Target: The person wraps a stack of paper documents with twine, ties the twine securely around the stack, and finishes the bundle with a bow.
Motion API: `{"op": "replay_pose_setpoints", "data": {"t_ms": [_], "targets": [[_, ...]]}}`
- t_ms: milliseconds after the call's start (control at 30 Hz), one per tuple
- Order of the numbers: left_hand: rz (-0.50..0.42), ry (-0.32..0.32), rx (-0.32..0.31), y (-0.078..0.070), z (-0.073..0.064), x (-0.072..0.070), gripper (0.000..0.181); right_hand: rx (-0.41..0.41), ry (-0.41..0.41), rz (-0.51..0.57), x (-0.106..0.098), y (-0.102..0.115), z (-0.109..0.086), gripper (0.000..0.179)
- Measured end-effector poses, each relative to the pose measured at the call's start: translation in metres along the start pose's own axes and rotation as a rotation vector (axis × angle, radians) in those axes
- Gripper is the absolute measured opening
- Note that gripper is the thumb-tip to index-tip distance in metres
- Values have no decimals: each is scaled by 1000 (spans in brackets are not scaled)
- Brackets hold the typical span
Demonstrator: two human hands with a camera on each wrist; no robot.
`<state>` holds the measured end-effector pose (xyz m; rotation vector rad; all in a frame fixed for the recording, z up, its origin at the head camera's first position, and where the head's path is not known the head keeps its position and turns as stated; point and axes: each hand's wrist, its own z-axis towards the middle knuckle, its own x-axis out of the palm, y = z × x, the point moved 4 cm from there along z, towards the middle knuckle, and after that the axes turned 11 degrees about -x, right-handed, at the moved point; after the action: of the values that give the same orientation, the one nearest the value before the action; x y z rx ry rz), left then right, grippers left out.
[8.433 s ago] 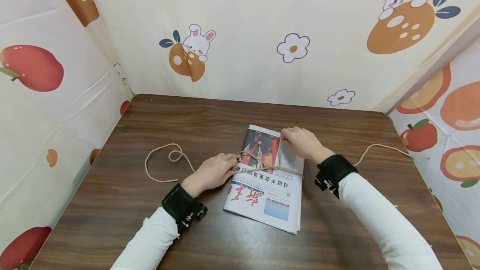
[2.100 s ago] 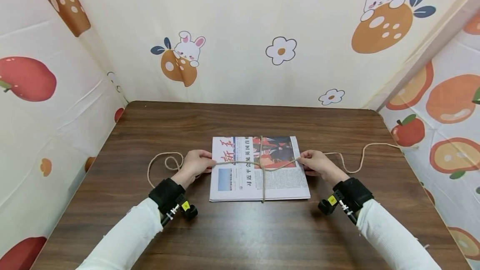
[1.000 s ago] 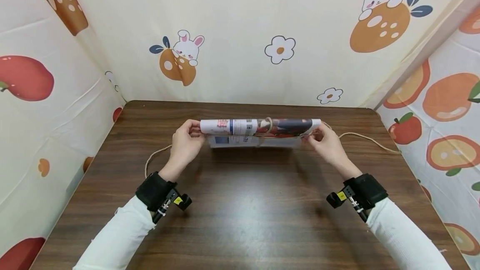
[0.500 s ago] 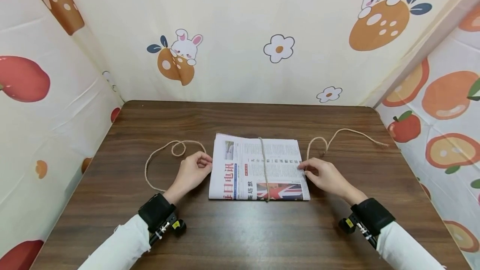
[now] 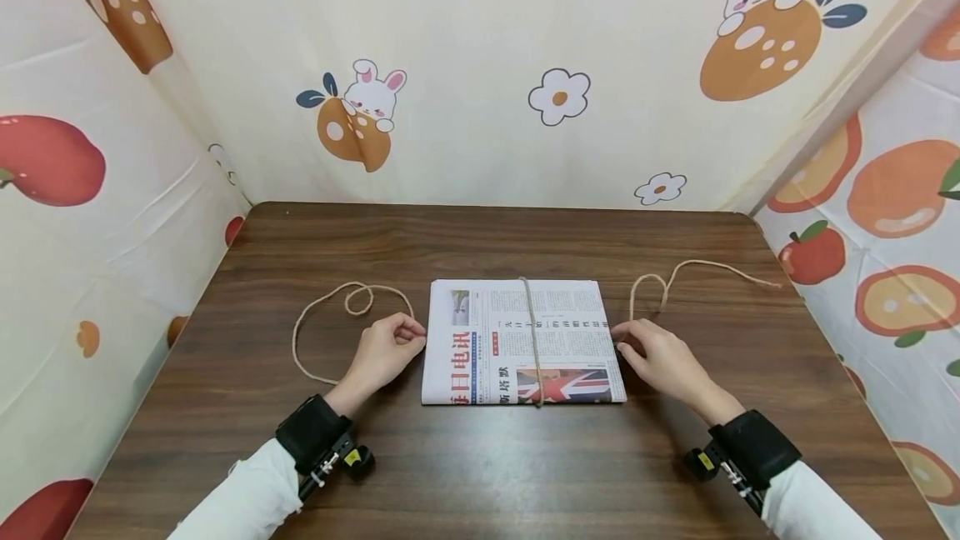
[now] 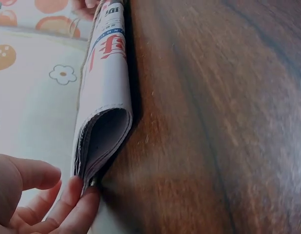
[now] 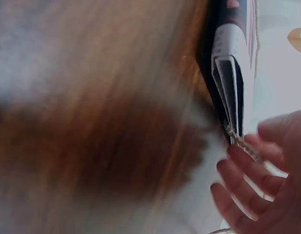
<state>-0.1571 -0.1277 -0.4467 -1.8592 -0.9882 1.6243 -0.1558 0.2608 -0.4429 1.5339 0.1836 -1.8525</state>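
A folded newspaper stack lies face-up on the wooden table, with one strand of twine across it from back to front. My left hand rests at its left side; in the left wrist view, fingertips touch the lower layers at the open fold while the thumb stays apart. At the right side is my right hand, fingers loosely spread. In the right wrist view, a twine strand comes from beneath the newspaper and crosses by the index finger, the thumb not pinching it.
A loose twine tail curls on the table behind the left hand. Another twine tail runs behind the right hand toward the right edge. A printed curtain stands behind the brown table.
The newspaper was turned lengthwise to crosswise, then tipped up and flipped, so another page and a single strand show. In the last half second it settled flat and the right hand shifted slightly right.
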Motion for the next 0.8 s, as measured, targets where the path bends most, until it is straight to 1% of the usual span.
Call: {"op": "replay_pose_setpoints", "data": {"t_ms": [100,200,267,400,533,633,733,800], "targets": [[8,9,4,0,-1,-3,5,32,15,-64,-2,0,-6,17],[36,11,14,1,-2,-7,5,61,42,-101,-4,1,-12,18],[67,6,28,2,-1,-11,5,78,62,-120,-5,1,-16,19],[159,-27,69,6,2,-23,5,106,87,-146,-6,3,-22,21],[238,-95,121,8,5,-42,4,120,88,-152,-5,5,-25,21],[263,-167,145,9,10,-58,5,126,89,-146,-6,7,-24,22],[271,-240,134,12,16,-75,8,131,89,-138,-7,9,-22,24],[280,-272,110,16,21,-84,12,133,87,-127,-9,10,-20,25]]}}
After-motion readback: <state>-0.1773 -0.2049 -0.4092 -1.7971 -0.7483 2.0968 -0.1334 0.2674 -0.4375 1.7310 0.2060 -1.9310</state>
